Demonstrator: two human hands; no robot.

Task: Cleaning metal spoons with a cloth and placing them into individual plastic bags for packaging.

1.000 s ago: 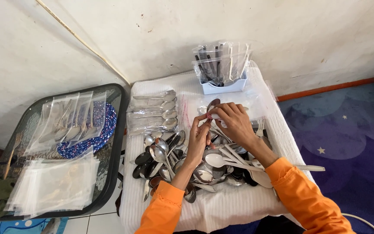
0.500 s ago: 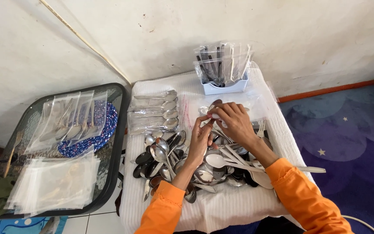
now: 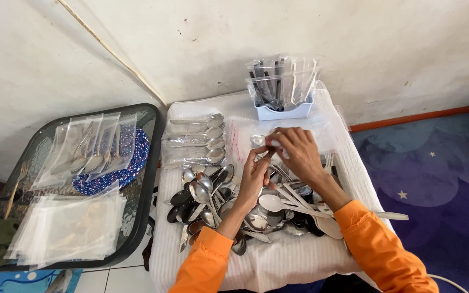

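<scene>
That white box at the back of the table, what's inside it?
The white box holds clear plastic sleeves standing upright, with dark and pale cutlery handles showing through. Their lower ends are hidden by the box wall, so the kinds of utensil cannot be told.

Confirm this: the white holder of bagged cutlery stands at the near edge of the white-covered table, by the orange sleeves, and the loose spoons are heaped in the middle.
Not quite. The head view shows the white holder at the table's far edge, against the wall, beyond both hands. The loose spoons are heaped in the middle.
</scene>
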